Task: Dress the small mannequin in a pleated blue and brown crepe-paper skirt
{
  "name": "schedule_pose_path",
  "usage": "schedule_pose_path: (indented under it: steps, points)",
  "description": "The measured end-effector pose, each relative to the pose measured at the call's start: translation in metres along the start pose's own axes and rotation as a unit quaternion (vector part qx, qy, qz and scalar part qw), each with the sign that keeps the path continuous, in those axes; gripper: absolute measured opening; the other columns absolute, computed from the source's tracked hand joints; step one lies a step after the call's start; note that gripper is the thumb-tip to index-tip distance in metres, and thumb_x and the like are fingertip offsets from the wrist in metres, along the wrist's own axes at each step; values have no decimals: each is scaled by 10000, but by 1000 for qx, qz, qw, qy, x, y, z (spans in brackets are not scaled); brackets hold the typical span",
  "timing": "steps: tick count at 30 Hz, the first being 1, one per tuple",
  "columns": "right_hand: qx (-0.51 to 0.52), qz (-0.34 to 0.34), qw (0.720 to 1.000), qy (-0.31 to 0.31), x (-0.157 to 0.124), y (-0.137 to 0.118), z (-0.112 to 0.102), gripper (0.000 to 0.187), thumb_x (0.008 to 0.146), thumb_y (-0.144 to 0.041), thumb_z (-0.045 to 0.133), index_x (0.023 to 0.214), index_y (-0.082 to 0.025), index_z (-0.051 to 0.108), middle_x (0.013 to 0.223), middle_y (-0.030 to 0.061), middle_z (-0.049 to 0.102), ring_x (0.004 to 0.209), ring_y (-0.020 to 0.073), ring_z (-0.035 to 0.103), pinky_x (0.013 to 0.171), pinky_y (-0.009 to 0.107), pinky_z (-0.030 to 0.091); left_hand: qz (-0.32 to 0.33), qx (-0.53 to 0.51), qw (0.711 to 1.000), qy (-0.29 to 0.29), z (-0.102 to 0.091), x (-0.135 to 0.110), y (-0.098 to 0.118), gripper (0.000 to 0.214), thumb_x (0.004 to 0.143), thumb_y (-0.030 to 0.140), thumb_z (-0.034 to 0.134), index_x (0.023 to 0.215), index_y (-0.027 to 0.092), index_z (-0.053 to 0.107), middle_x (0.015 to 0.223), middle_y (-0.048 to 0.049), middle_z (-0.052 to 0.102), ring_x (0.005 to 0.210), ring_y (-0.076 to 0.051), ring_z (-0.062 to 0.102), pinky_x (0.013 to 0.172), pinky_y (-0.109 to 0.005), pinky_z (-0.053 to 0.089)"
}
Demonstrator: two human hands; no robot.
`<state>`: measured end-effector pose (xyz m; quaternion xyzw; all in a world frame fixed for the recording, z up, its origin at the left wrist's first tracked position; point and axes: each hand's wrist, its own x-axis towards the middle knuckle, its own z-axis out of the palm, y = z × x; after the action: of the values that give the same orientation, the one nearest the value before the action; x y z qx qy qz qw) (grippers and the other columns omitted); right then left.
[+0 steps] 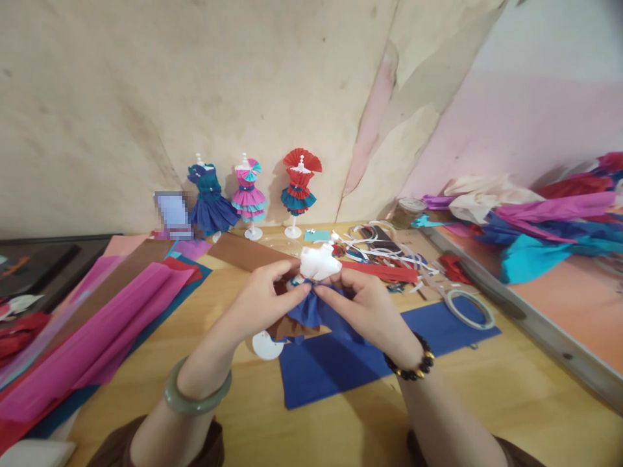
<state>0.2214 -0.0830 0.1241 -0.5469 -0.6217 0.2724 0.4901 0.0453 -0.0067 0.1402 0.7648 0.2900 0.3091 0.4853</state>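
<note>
Left hand [265, 295] and right hand [363, 301] pinch blue crepe paper [311, 311] closed at a white mannequin [318, 263] waist. Gathers between the fingertips should probably stay tight and even.

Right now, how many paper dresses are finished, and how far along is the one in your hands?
Three dressed stands look finished by the wall: a blue dress, a pink one and a red one. In hand is a fourth: the left hand and right hand pinch a blue paper skirt at the waist of a white mannequin. Its top is bare white, so a bodice seems left. Blue sheet lies underneath.
</note>
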Motion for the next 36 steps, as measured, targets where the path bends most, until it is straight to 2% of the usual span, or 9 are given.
schedule_pose_path:
  steps: [9, 17, 20, 23, 30, 36]
  points:
    - [-10, -4, 1000, 1, 1, 1, 0, 96, 877, -255, 652, 812, -198, 696, 782, -5, 741, 706, 152, 669, 652, 241, 500, 14, 20, 1000, -16, 0, -1, -2, 292, 834, 278, 630, 1081, 142, 708, 988, -60, 743, 911, -220, 672, 781, -299, 517]
    - [-15, -1, 1000, 0, 0, 3, 0, 105, 873, -259, 648, 808, -196, 700, 775, -8, 733, 692, 145, 654, 653, 244, 491, 7, 11, 999, -39, -1, -1, -5, 314, 870, 351, 637, 1118, 171, 706, 1012, -47, 742, 916, -222, 678, 781, -300, 528]
    - [-26, 0, 1000, 10, -1, 3, 1, 103, 869, -255, 647, 799, -195, 693, 755, -15, 720, 674, 138, 640, 639, 238, 481, 3, 30, 999, -12, 1, -1, -8, 328, 851, 400, 672, 1084, 172, 715, 1010, -50, 743, 912, -227, 676, 781, -304, 524]
    - [-26, -3, 1000, 13, -2, 2, 2, 108, 870, -262, 647, 794, -197, 687, 740, -19, 709, 660, 133, 628, 626, 235, 476, 11, 56, 998, 3, 2, -1, -11, 311, 881, 435, 635, 1038, 182, 724, 945, -36, 739, 861, -211, 666, 752, -295, 508]
    - [-4, 14, 1000, -27, 0, -2, -7, 142, 895, -322, 639, 905, -200, 712, 874, 4, 750, 774, 150, 674, 704, 247, 507, 22, 156, 987, 2, -3, 1, -9, 370, 929, 479, 517, 836, 158, 674, 761, -13, 669, 709, -170, 593, 627, -261, 430]
    - [-29, 12, 999, -29, 1, 0, -9, 172, 907, -333, 626, 842, -193, 701, 804, -1, 729, 733, 148, 655, 663, 250, 490, 14, 139, 990, -19, -5, 1, -5, 347, 964, 449, 472, 854, 173, 651, 799, -8, 659, 746, -167, 586, 661, -260, 439]
